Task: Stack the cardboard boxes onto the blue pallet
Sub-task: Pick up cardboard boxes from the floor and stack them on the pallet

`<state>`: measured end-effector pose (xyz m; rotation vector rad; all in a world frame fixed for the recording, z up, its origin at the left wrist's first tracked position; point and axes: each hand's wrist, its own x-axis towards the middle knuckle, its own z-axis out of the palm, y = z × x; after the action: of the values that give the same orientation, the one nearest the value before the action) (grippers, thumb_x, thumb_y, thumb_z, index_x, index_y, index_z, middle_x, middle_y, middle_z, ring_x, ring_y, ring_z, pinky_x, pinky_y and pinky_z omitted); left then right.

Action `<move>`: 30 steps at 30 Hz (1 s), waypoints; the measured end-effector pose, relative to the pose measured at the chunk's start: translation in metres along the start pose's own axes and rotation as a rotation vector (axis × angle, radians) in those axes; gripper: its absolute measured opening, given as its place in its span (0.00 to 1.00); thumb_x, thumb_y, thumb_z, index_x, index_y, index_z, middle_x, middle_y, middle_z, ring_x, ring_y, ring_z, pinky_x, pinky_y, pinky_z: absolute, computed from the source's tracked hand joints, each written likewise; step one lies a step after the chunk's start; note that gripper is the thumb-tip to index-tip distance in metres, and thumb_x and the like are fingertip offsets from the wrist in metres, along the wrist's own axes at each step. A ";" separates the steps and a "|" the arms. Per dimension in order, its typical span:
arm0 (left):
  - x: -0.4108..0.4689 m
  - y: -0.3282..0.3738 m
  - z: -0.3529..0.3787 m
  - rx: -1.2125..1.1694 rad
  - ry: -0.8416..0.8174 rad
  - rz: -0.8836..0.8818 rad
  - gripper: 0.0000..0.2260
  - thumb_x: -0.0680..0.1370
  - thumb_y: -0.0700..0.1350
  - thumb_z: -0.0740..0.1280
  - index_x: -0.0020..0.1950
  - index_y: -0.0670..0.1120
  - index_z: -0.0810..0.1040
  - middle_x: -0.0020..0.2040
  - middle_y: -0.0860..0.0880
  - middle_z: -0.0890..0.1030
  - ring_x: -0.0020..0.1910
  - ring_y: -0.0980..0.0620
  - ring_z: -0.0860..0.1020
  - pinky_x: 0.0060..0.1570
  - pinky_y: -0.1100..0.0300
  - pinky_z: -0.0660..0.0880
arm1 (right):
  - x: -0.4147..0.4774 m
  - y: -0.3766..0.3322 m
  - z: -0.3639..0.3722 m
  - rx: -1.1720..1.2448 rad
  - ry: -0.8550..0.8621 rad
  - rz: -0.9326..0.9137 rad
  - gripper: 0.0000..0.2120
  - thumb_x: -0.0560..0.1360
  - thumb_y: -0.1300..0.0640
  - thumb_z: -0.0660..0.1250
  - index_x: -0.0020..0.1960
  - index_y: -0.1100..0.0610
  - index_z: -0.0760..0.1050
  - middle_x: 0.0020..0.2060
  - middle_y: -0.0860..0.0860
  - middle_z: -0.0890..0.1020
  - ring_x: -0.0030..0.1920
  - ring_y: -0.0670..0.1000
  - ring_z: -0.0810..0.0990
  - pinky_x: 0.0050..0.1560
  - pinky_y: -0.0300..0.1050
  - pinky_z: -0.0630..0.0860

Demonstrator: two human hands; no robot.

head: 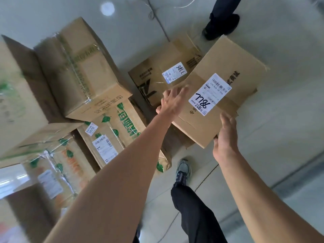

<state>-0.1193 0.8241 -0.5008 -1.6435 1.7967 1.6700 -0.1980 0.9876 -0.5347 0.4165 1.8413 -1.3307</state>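
A plain cardboard box [226,81] with a white shipping label sits tilted at centre right. My left hand [172,100] lies on its left edge with the fingers spread. My right hand [226,137] grips its near corner, thumb on top and fingers underneath. Behind it another labelled cardboard box [157,74] rests on the floor. A stack of taped cardboard boxes with green print [84,71] fills the left side, several layers deep. No blue pallet is visible.
Pale floor tiles [280,120] spread to the right and ahead. My own leg and grey sneaker [183,171] show below the held box. Another person's dark shoe [220,26] stands at the top right. A thin cable [157,16] runs across the far floor.
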 end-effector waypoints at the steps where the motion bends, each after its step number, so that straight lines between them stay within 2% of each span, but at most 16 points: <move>1: -0.012 -0.008 -0.008 -0.039 0.024 0.000 0.34 0.72 0.67 0.52 0.77 0.59 0.67 0.75 0.48 0.64 0.75 0.43 0.61 0.74 0.35 0.59 | -0.009 0.001 0.003 -0.024 -0.015 -0.028 0.34 0.78 0.39 0.63 0.81 0.45 0.59 0.78 0.47 0.69 0.75 0.50 0.71 0.74 0.55 0.65; 3: -0.038 -0.027 -0.025 -0.102 0.075 0.003 0.38 0.70 0.70 0.53 0.78 0.57 0.66 0.73 0.48 0.65 0.74 0.44 0.63 0.74 0.36 0.60 | -0.031 0.001 0.013 -0.066 -0.060 -0.083 0.34 0.76 0.38 0.63 0.80 0.45 0.61 0.76 0.46 0.72 0.72 0.48 0.74 0.70 0.52 0.70; 5: -0.066 -0.044 -0.046 -0.229 0.138 -0.017 0.46 0.65 0.76 0.54 0.80 0.56 0.64 0.71 0.49 0.65 0.73 0.43 0.66 0.73 0.35 0.63 | -0.054 0.003 0.028 -0.098 -0.101 -0.156 0.30 0.76 0.40 0.63 0.77 0.46 0.67 0.67 0.45 0.79 0.60 0.39 0.81 0.53 0.41 0.80; 7: -0.095 -0.059 -0.069 -0.308 0.182 0.006 0.50 0.62 0.78 0.53 0.80 0.55 0.64 0.71 0.48 0.65 0.74 0.42 0.66 0.72 0.34 0.64 | -0.077 0.006 0.043 -0.123 -0.124 -0.218 0.29 0.77 0.42 0.64 0.76 0.48 0.68 0.61 0.44 0.82 0.47 0.34 0.83 0.36 0.31 0.78; 8: -0.109 -0.065 -0.081 -0.318 0.194 0.035 0.49 0.62 0.78 0.53 0.79 0.55 0.65 0.72 0.48 0.65 0.74 0.42 0.65 0.72 0.34 0.64 | -0.089 0.006 0.052 -0.143 -0.150 -0.229 0.29 0.79 0.42 0.64 0.78 0.50 0.67 0.62 0.45 0.81 0.46 0.34 0.83 0.34 0.30 0.78; 9: -0.122 -0.073 -0.093 -0.327 0.210 0.066 0.47 0.63 0.77 0.53 0.78 0.55 0.67 0.72 0.48 0.66 0.74 0.42 0.64 0.72 0.34 0.63 | -0.103 0.005 0.060 -0.165 -0.183 -0.233 0.30 0.80 0.42 0.63 0.79 0.50 0.64 0.64 0.48 0.80 0.49 0.37 0.83 0.36 0.32 0.79; 11: -0.150 -0.090 -0.118 -0.404 0.251 0.089 0.45 0.64 0.77 0.55 0.77 0.56 0.68 0.65 0.54 0.70 0.70 0.46 0.67 0.71 0.36 0.65 | -0.131 0.004 0.076 -0.195 -0.236 -0.239 0.34 0.78 0.39 0.61 0.81 0.48 0.61 0.71 0.52 0.76 0.60 0.46 0.81 0.47 0.43 0.81; 13: -0.178 -0.107 -0.142 -0.485 0.279 0.101 0.42 0.65 0.76 0.58 0.75 0.56 0.69 0.64 0.52 0.74 0.69 0.46 0.71 0.70 0.37 0.69 | -0.164 0.001 0.091 -0.226 -0.262 -0.260 0.38 0.75 0.35 0.60 0.81 0.46 0.59 0.75 0.53 0.72 0.68 0.54 0.77 0.55 0.51 0.79; 15: -0.209 -0.123 -0.165 -0.540 0.289 0.132 0.38 0.69 0.75 0.60 0.74 0.56 0.70 0.69 0.48 0.76 0.69 0.44 0.74 0.70 0.38 0.70 | -0.201 0.002 0.107 -0.268 -0.281 -0.301 0.39 0.74 0.32 0.59 0.82 0.43 0.58 0.78 0.52 0.69 0.71 0.55 0.74 0.61 0.56 0.77; 17: -0.243 -0.142 -0.187 -0.601 0.302 0.150 0.32 0.73 0.72 0.60 0.73 0.58 0.71 0.70 0.49 0.76 0.69 0.45 0.74 0.70 0.40 0.70 | -0.239 0.008 0.120 -0.301 -0.292 -0.337 0.39 0.74 0.30 0.59 0.81 0.42 0.58 0.78 0.51 0.68 0.73 0.55 0.72 0.68 0.60 0.74; 19: -0.280 -0.164 -0.209 -0.643 0.320 0.172 0.21 0.74 0.70 0.59 0.64 0.65 0.73 0.63 0.54 0.78 0.64 0.49 0.76 0.62 0.49 0.74 | -0.276 0.020 0.134 -0.325 -0.312 -0.367 0.39 0.74 0.30 0.59 0.81 0.42 0.59 0.78 0.51 0.68 0.73 0.56 0.72 0.70 0.64 0.73; 21: -0.312 -0.191 -0.230 -0.679 0.361 0.200 0.13 0.75 0.69 0.59 0.56 0.68 0.72 0.56 0.61 0.77 0.57 0.58 0.76 0.51 0.60 0.72 | -0.311 0.036 0.148 -0.340 -0.352 -0.384 0.39 0.74 0.29 0.59 0.81 0.41 0.59 0.78 0.49 0.69 0.73 0.55 0.73 0.69 0.64 0.73; 23: -0.341 -0.223 -0.248 -0.699 0.405 0.192 0.17 0.75 0.69 0.60 0.61 0.65 0.73 0.59 0.59 0.77 0.58 0.59 0.76 0.52 0.61 0.71 | -0.342 0.056 0.161 -0.351 -0.400 -0.388 0.37 0.74 0.30 0.59 0.81 0.39 0.59 0.76 0.47 0.71 0.70 0.53 0.75 0.67 0.61 0.75; 26: -0.377 -0.273 -0.264 -0.745 0.495 0.128 0.31 0.75 0.69 0.60 0.73 0.56 0.72 0.69 0.50 0.77 0.67 0.49 0.75 0.65 0.48 0.72 | -0.381 0.089 0.179 -0.408 -0.487 -0.382 0.35 0.75 0.31 0.59 0.80 0.39 0.61 0.76 0.48 0.72 0.71 0.53 0.75 0.67 0.59 0.75; 28: -0.399 -0.305 -0.269 -0.791 0.540 0.098 0.30 0.75 0.70 0.60 0.73 0.56 0.72 0.67 0.49 0.78 0.66 0.48 0.76 0.60 0.49 0.74 | -0.399 0.110 0.189 -0.470 -0.541 -0.375 0.36 0.75 0.30 0.57 0.82 0.38 0.58 0.81 0.45 0.65 0.77 0.51 0.68 0.75 0.60 0.66; 30: -0.420 -0.333 -0.268 -0.849 0.589 0.042 0.27 0.75 0.71 0.60 0.69 0.59 0.74 0.61 0.51 0.81 0.62 0.49 0.78 0.53 0.53 0.75 | -0.413 0.131 0.196 -0.541 -0.587 -0.378 0.35 0.79 0.31 0.57 0.83 0.39 0.54 0.83 0.42 0.58 0.80 0.46 0.60 0.79 0.54 0.56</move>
<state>0.4307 0.9330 -0.2898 -2.6796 1.3497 2.3373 0.2260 0.9384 -0.3260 -0.5752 1.7091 -0.9748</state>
